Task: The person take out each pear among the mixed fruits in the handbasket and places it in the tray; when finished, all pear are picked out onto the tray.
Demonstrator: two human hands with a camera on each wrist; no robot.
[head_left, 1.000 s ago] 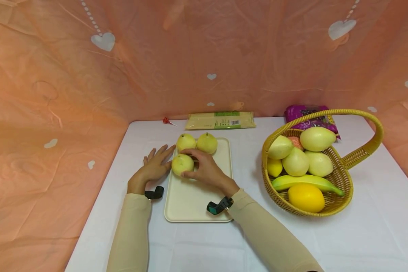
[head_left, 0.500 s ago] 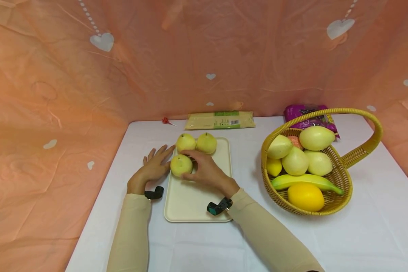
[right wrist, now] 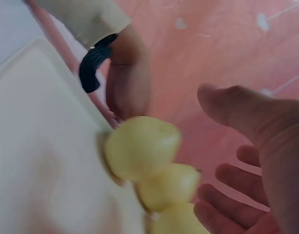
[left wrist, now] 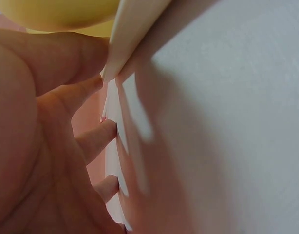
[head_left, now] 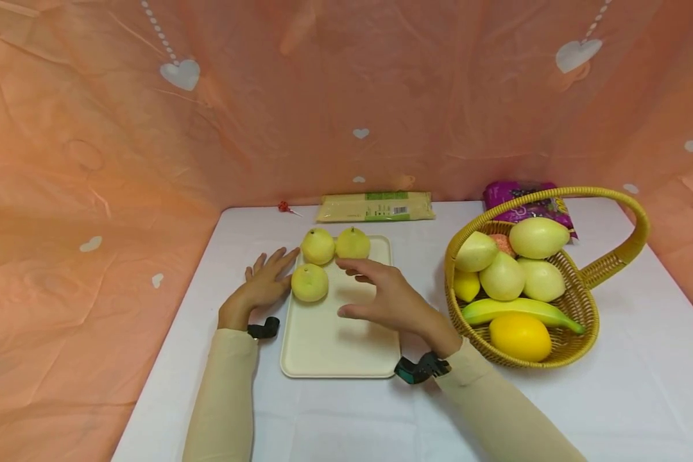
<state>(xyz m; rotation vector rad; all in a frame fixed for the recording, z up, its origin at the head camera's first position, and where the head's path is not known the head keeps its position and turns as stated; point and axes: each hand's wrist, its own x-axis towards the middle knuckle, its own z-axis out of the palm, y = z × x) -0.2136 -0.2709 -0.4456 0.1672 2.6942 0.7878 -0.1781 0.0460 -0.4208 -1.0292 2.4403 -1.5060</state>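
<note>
Three pale yellow pears sit at the far end of a cream tray [head_left: 341,346]: a nearer pear [head_left: 309,283], a far-left pear [head_left: 317,246] and a far-right pear [head_left: 353,244]. My left hand [head_left: 262,282] rests at the tray's left edge with its fingers spread; in the left wrist view its thumb and a finger touch the tray rim [left wrist: 132,29]. Over the tray, to the right of the nearer pear, hovers my right hand [head_left: 389,296], its thumb and fingers apart and holding nothing. The right wrist view shows a gap between that hand [right wrist: 252,161] and the pears.
A wicker basket [head_left: 591,314] with a tall handle stands on the right, filled with pears, a banana [head_left: 520,312], a lemon and a yellow mango-like fruit [head_left: 520,337]. Along the back lie a flat beige packet [head_left: 375,206], a purple bag [head_left: 511,191] and a red lollipop [head_left: 284,206].
My right hand has let go of the nearer pear and moved right, away from it. That pear stays on the tray's left side. My left hand has kept its place.
</note>
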